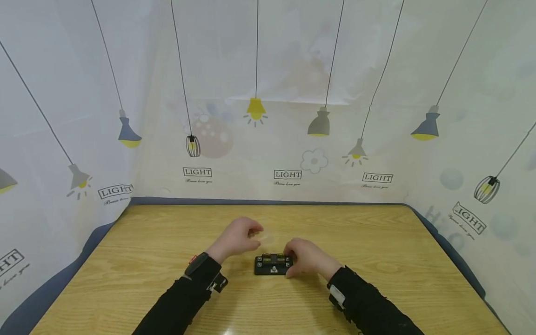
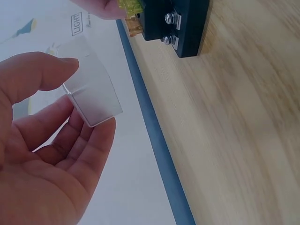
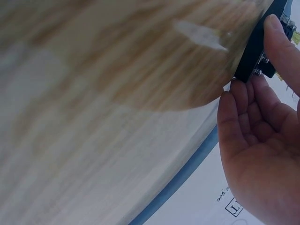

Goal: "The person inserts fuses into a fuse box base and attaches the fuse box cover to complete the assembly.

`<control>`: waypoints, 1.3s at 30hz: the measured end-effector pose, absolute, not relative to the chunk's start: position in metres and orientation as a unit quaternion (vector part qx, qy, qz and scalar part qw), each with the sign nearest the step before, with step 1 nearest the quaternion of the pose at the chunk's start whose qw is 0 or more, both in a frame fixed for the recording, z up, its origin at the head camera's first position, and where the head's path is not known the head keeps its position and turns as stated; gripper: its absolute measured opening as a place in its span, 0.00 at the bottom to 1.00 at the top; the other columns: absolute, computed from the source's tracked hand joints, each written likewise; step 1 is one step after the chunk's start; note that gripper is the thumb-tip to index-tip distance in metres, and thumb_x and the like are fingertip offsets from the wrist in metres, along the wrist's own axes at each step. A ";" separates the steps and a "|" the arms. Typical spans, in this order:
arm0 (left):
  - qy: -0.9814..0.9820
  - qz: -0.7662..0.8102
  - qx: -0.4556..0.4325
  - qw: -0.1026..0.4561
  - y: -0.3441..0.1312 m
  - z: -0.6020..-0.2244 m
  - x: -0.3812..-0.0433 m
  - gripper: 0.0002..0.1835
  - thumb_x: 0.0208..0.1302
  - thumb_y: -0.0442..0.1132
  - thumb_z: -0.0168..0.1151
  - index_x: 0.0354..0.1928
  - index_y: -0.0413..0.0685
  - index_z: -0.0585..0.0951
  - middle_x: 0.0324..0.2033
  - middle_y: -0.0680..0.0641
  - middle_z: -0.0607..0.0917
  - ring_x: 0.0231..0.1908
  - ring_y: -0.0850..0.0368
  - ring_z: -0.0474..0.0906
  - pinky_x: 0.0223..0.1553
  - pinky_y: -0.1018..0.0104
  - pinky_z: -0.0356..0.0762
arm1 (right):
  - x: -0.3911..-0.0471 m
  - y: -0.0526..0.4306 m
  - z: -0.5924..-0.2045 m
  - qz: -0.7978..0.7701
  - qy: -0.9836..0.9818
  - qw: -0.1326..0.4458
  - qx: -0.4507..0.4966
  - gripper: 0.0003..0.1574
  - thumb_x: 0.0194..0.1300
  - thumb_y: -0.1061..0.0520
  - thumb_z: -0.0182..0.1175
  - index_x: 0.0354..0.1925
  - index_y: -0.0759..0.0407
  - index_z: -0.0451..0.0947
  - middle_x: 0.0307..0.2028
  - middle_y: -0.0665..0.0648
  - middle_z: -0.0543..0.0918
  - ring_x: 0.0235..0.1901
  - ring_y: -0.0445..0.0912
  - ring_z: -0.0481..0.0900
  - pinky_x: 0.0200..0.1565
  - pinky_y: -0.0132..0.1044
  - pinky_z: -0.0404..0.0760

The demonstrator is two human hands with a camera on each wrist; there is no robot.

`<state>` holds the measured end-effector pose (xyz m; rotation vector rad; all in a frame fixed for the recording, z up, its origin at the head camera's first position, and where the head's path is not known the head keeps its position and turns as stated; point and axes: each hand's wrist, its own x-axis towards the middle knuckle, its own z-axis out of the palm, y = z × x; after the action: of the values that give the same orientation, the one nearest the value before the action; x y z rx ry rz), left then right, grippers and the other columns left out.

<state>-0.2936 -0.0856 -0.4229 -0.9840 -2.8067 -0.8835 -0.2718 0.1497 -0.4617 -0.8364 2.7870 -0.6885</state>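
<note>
In the middle of the table sits a small black fuse block (image 1: pixel 264 269) with screw terminals and yellowish translucent pieces along its top. My right hand (image 1: pixel 309 258) grips its right end, thumb on the near side and fingers behind. In the right wrist view the thumb (image 3: pixel 280 44) lies along the block's dark edge. Above and left of the block, my left hand (image 1: pixel 237 238) holds a clear plastic cover (image 2: pixel 96 89) between thumb and fingers. The cover stands apart from the block in the left wrist view, where screws (image 2: pixel 171 18) show on the block's end.
The wood-grain table (image 1: pixel 167 223) reaches back to a dark blue border (image 1: pixel 268 201). Behind and to both sides hangs a pale sheet (image 1: pixel 259 153) printed with lamps. Black straps and small devices sit on both wrists over dark sleeves (image 1: pixel 176 298).
</note>
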 end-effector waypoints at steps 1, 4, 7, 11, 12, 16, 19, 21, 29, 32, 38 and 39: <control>-0.903 -0.282 -0.324 0.021 -0.084 -0.423 -0.293 0.18 0.51 0.35 0.66 0.46 0.39 0.81 0.36 0.46 0.81 0.33 0.55 0.74 0.37 0.61 0.72 | -0.272 0.150 -0.462 -0.230 0.929 0.076 -0.279 0.27 0.42 0.51 0.75 0.41 0.58 0.77 0.33 0.50 0.73 0.31 0.43 0.69 0.36 0.40 0.71; -0.899 -0.273 -0.342 0.023 -0.081 -0.422 -0.292 0.17 0.51 0.34 0.67 0.45 0.39 0.81 0.35 0.46 0.81 0.33 0.55 0.73 0.37 0.61 0.72 | -0.272 0.150 -0.462 -0.230 0.928 0.076 -0.282 0.27 0.42 0.51 0.75 0.40 0.59 0.77 0.32 0.50 0.73 0.31 0.43 0.69 0.36 0.39 0.71; -0.897 -0.261 -0.355 0.025 -0.078 -0.420 -0.290 0.17 0.51 0.35 0.67 0.45 0.40 0.81 0.35 0.47 0.81 0.33 0.55 0.73 0.37 0.62 0.71 | -0.273 0.150 -0.462 -0.230 0.928 0.074 -0.285 0.27 0.42 0.51 0.75 0.40 0.58 0.77 0.32 0.50 0.73 0.30 0.43 0.69 0.36 0.39 0.71; -0.895 -0.256 -0.366 0.011 -0.073 -0.418 -0.287 0.18 0.52 0.35 0.67 0.47 0.41 0.81 0.38 0.48 0.81 0.36 0.56 0.74 0.39 0.63 0.72 | -0.273 0.151 -0.463 -0.229 0.927 0.072 -0.287 0.27 0.41 0.51 0.75 0.40 0.58 0.77 0.32 0.50 0.74 0.31 0.43 0.69 0.36 0.39 0.71; -0.894 -0.255 -0.369 0.008 -0.072 -0.418 -0.286 0.18 0.51 0.35 0.67 0.47 0.42 0.81 0.38 0.49 0.81 0.36 0.56 0.74 0.40 0.63 0.72 | -0.274 0.151 -0.463 -0.230 0.927 0.072 -0.287 0.27 0.41 0.51 0.75 0.39 0.58 0.77 0.32 0.50 0.74 0.31 0.43 0.69 0.36 0.39 0.71; -0.892 -0.242 -0.381 -0.002 -0.067 -0.421 -0.288 0.18 0.50 0.35 0.66 0.46 0.43 0.82 0.38 0.51 0.81 0.36 0.57 0.74 0.39 0.67 0.72 | -0.274 0.151 -0.464 -0.232 0.928 0.071 -0.283 0.26 0.40 0.51 0.76 0.37 0.58 0.77 0.30 0.50 0.73 0.29 0.43 0.68 0.34 0.38 0.70; -0.889 -0.239 -0.390 -0.011 -0.065 -0.422 -0.288 0.18 0.50 0.35 0.66 0.46 0.43 0.82 0.38 0.50 0.81 0.36 0.57 0.74 0.38 0.68 0.72 | -0.274 0.151 -0.464 -0.232 0.929 0.071 -0.280 0.24 0.40 0.51 0.76 0.33 0.57 0.76 0.28 0.50 0.71 0.28 0.43 0.67 0.33 0.37 0.68; -0.887 -0.240 -0.394 -0.017 -0.064 -0.423 -0.287 0.18 0.50 0.35 0.66 0.46 0.42 0.82 0.38 0.50 0.81 0.36 0.57 0.74 0.39 0.68 0.72 | -0.274 0.150 -0.464 -0.230 0.929 0.071 -0.279 0.23 0.40 0.51 0.76 0.32 0.56 0.75 0.27 0.49 0.71 0.27 0.43 0.67 0.32 0.37 0.67; -0.892 -0.228 -0.389 -0.028 -0.060 -0.425 -0.284 0.18 0.50 0.35 0.66 0.46 0.44 0.82 0.37 0.52 0.80 0.36 0.62 0.72 0.39 0.69 0.73 | -0.273 0.151 -0.463 -0.238 0.926 0.075 -0.283 0.21 0.41 0.51 0.75 0.31 0.54 0.74 0.26 0.50 0.70 0.26 0.43 0.66 0.30 0.37 0.66; -0.893 -0.221 -0.392 -0.024 -0.060 -0.427 -0.284 0.17 0.50 0.35 0.67 0.46 0.44 0.82 0.37 0.52 0.80 0.35 0.62 0.72 0.38 0.70 0.72 | -0.272 0.151 -0.462 -0.238 0.925 0.074 -0.285 0.21 0.41 0.52 0.75 0.32 0.54 0.75 0.27 0.50 0.70 0.27 0.43 0.66 0.31 0.37 0.66; -0.889 -0.221 -0.400 -0.014 -0.060 -0.430 -0.283 0.17 0.50 0.35 0.67 0.45 0.42 0.82 0.36 0.52 0.80 0.34 0.60 0.73 0.37 0.69 0.73 | -0.271 0.150 -0.460 -0.244 0.925 0.077 -0.282 0.21 0.41 0.53 0.75 0.33 0.55 0.76 0.27 0.50 0.71 0.27 0.43 0.66 0.31 0.37 0.66; -0.889 -0.221 -0.402 -0.013 -0.060 -0.430 -0.283 0.16 0.51 0.35 0.67 0.45 0.42 0.82 0.36 0.51 0.80 0.34 0.60 0.73 0.37 0.69 0.73 | -0.271 0.150 -0.460 -0.245 0.924 0.077 -0.282 0.21 0.41 0.54 0.76 0.33 0.55 0.76 0.27 0.50 0.71 0.27 0.43 0.66 0.31 0.37 0.66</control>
<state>-0.2827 -0.0597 -0.4298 -1.2717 -2.8150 -0.6990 -0.2712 0.1496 -0.4602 -0.8445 2.7692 -0.7350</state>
